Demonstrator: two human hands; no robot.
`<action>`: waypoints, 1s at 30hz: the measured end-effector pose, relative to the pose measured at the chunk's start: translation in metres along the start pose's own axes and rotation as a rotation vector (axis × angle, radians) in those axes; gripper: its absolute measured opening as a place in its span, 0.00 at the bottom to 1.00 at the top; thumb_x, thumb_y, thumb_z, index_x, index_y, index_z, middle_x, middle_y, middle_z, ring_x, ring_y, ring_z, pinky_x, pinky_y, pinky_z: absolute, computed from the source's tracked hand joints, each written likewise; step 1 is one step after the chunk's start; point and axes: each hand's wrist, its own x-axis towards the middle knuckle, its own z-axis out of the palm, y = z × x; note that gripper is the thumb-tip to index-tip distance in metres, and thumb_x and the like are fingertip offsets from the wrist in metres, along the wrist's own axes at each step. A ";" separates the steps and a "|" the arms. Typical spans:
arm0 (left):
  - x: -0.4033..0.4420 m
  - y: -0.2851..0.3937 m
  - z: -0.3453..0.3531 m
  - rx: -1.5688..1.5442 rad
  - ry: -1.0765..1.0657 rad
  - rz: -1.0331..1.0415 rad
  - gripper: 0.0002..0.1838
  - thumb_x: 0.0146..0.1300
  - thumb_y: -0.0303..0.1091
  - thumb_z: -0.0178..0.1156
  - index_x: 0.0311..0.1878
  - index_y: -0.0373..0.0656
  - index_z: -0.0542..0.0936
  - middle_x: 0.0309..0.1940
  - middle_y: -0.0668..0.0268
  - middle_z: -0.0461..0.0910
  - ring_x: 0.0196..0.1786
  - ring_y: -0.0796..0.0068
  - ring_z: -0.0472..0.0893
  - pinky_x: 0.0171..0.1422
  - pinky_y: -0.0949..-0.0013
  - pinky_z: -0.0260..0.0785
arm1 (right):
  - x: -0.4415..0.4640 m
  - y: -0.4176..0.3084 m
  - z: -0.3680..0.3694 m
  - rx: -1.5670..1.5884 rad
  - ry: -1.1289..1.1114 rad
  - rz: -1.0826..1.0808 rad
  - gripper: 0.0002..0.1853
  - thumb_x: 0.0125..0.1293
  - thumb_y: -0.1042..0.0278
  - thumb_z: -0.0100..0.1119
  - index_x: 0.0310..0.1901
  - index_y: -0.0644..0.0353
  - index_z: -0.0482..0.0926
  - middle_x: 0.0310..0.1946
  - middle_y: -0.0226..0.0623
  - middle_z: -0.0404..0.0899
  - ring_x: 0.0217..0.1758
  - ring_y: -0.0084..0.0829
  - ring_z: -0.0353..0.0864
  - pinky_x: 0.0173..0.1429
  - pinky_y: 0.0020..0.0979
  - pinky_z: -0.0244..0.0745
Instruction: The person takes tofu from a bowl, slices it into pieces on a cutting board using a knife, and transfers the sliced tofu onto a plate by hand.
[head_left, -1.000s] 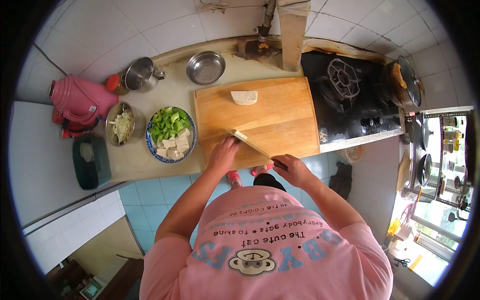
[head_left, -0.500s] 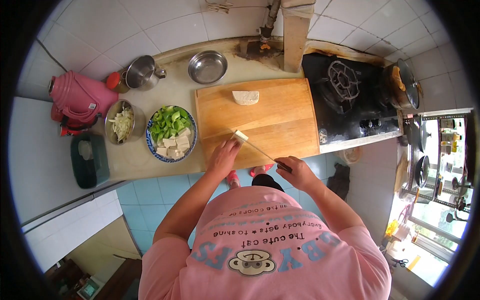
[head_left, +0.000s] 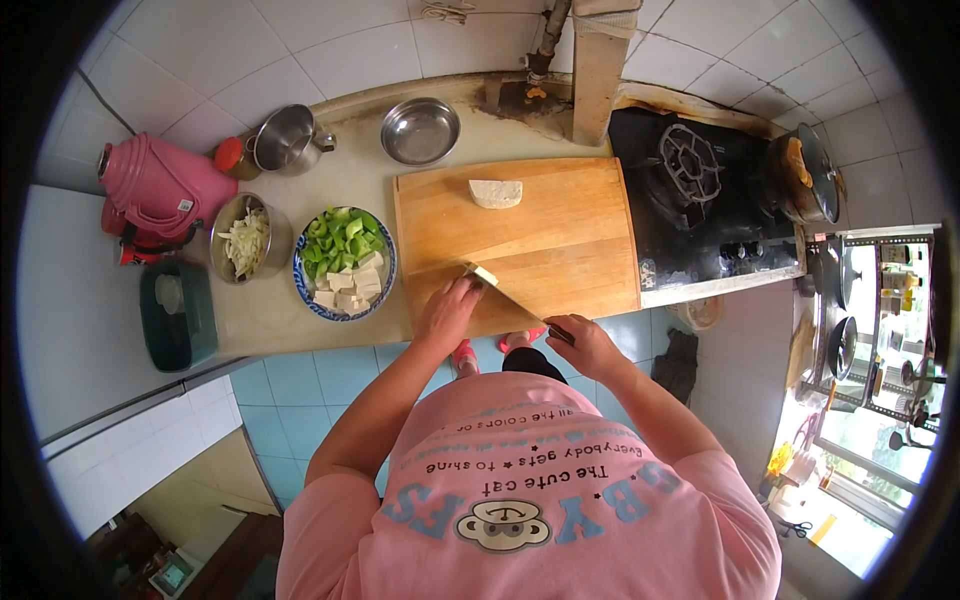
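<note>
My right hand (head_left: 585, 345) is wrapped round the dark handle of a knife (head_left: 518, 304), whose blade slants up and left over the wooden cutting board (head_left: 590, 220). At the blade's far end lies a small white piece of tofu (head_left: 483, 273). The closed fingers of my left hand (head_left: 450, 308) press on something pale beside the blade, mostly hidden under the fingertips. A larger white tofu piece (head_left: 496, 194) rests near the board's back edge. Left of the board, a blue-rimmed plate (head_left: 299, 285) bears cut green peppers (head_left: 335, 240) and tofu cubes (head_left: 345, 292).
Shredded pale vegetable fills a steel bowl (head_left: 275, 262) on the left, near a green basin (head_left: 180, 340) and a pink thermos (head_left: 165, 185). Behind stand a steel pot (head_left: 287, 140), a red-lidded jar (head_left: 232, 157) and a metal bowl (head_left: 420, 131). The gas stove (head_left: 715, 235) is on the right.
The knife blade has tilted slightly against the small tofu piece. Both hands stay in nearly the same place, and the whole view has shifted a little.
</note>
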 end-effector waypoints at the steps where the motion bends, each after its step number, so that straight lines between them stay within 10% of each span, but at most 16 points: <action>1: 0.000 0.000 0.000 -0.020 0.038 0.014 0.17 0.68 0.28 0.53 0.58 0.43 0.81 0.55 0.61 0.79 0.56 0.58 0.79 0.59 0.59 0.75 | 0.001 0.001 0.000 0.035 0.025 -0.028 0.17 0.67 0.65 0.66 0.56 0.57 0.82 0.45 0.49 0.84 0.48 0.52 0.84 0.51 0.43 0.80; 30: -0.012 -0.003 -0.001 -0.066 0.061 0.004 0.16 0.68 0.28 0.53 0.56 0.40 0.81 0.56 0.61 0.79 0.59 0.58 0.78 0.63 0.59 0.73 | -0.007 -0.013 0.002 -0.038 -0.006 0.026 0.18 0.66 0.65 0.66 0.57 0.57 0.81 0.45 0.47 0.84 0.47 0.52 0.85 0.51 0.43 0.81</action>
